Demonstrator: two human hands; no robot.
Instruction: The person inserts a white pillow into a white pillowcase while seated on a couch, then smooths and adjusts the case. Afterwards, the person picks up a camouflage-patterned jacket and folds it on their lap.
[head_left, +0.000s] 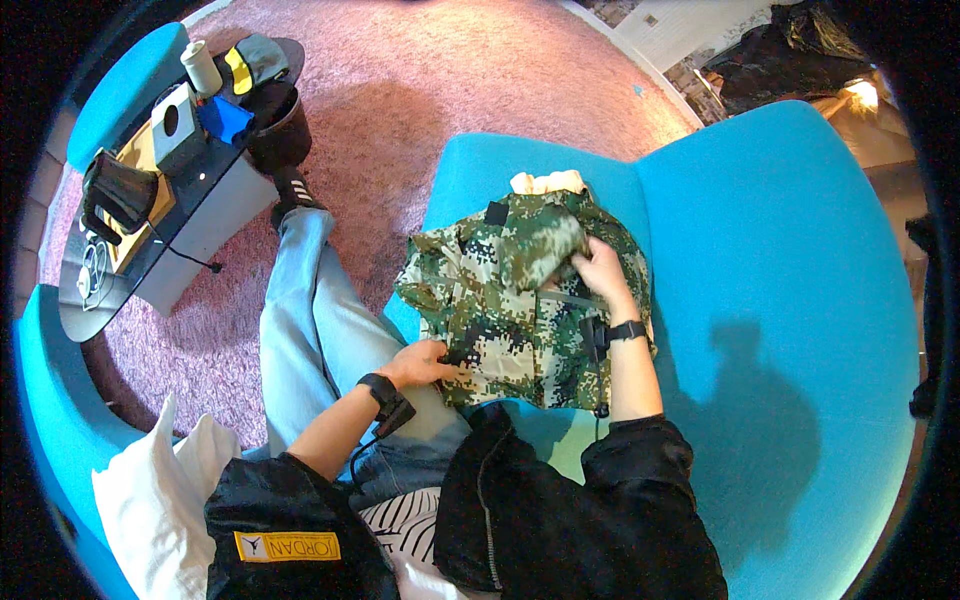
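Note:
A green digital-camouflage jacket (495, 352) lies on the blue sofa seat (480, 161) in front of me, partly folded. My right hand (604, 274) grips a folded-over sleeve (544, 247), which looks blurred, over the upper part of the garment. At the jacket's lower left edge, my left hand (420, 364) holds the fabric, thumb and fingers closed at the border. A cream-coloured cloth (549, 182) sticks out beyond the top of the jacket. What lies beneath the jacket is hidden.
To the left, a dark glass-topped table (180, 221) bears a black kettle (120, 191), a tissue box (178, 127), a white bottle (201, 67) and a coiled white cable (94, 274). A dark bin (285, 131) stands beside it on the pink carpet (367, 97). White cloth (157, 495) lies by my left elbow.

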